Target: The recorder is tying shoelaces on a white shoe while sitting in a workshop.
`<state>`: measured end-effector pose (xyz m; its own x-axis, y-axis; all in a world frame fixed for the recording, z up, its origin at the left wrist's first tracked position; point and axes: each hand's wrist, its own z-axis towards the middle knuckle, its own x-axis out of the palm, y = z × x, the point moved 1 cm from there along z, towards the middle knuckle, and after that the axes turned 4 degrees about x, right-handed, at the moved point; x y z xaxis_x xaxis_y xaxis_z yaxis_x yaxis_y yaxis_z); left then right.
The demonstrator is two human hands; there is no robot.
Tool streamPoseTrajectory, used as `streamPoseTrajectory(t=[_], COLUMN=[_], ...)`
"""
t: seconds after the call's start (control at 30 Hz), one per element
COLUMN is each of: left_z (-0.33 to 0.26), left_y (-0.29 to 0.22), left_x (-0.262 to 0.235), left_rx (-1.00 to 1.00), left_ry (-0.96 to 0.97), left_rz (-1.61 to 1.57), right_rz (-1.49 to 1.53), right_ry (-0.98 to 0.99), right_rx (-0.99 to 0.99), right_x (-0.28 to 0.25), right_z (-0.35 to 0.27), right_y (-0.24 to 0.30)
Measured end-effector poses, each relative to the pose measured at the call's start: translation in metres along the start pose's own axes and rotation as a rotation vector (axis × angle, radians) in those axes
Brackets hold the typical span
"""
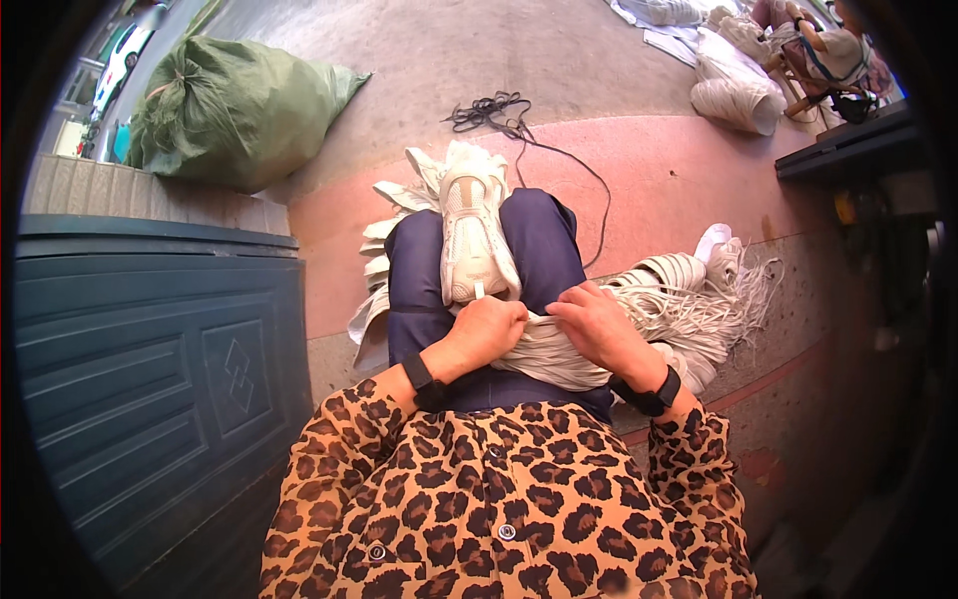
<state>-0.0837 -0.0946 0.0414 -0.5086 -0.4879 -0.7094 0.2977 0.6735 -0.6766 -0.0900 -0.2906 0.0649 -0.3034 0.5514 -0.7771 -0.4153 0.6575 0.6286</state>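
Observation:
A cream shoe upper [473,235] with mesh panels lies between my knees, its heel end towards me. Across my lap stretches a thick bundle of cream shoelaces [555,357], which runs on over my right thigh. My left hand [486,331] is closed just below the heel of the shoe upper, pinching a pale shoelace at the bundle's left end. Close beside it, my right hand [601,327] rests over the bundle with thumb and fingers drawn together on the laces. Its fingertips partly hide what they grip.
More cream shoe uppers [375,268] are stacked by my left leg, others [671,272] beside the loose lace ends [733,314] at right. A black cord [599,180] trails over the floor. A green sack [235,112] and blue door [160,369] stand left; a person [833,50] sits far right.

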Motion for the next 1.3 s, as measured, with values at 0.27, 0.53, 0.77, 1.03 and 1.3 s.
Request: streamPoseTrajectory(t=[0.27, 0.53, 0.77, 1.03, 1.3], left_z=[-0.001, 0.001, 0.003, 0.001, 0.005], left_y=[-0.021, -0.02, -0.003, 0.023, 0.028], left_x=[-0.022, -0.025, -0.088, -0.058, -0.042], left_rx=[-0.285, -0.303, -0.382, -0.515, -0.509], left_ry=[0.125, 0.452, 0.257, 0.285, 0.207], left_rz=[-0.728, -0.685, -1.031, -1.147, -0.901], right_rz=[0.269, 0.396, 0.402, 0.035, 0.202], right_ry=[0.047, -0.014, -0.2, -0.514, -0.574], right_rx=[0.03, 0.234, 0.366, 0.53, 0.291], right_x=[0.003, -0.026, -0.067, -0.054, -0.019], right_z=[0.013, 0.017, 0.038, -0.011, 0.018], right_y=[0.001, -0.007, -0.028, -0.094, -0.079])
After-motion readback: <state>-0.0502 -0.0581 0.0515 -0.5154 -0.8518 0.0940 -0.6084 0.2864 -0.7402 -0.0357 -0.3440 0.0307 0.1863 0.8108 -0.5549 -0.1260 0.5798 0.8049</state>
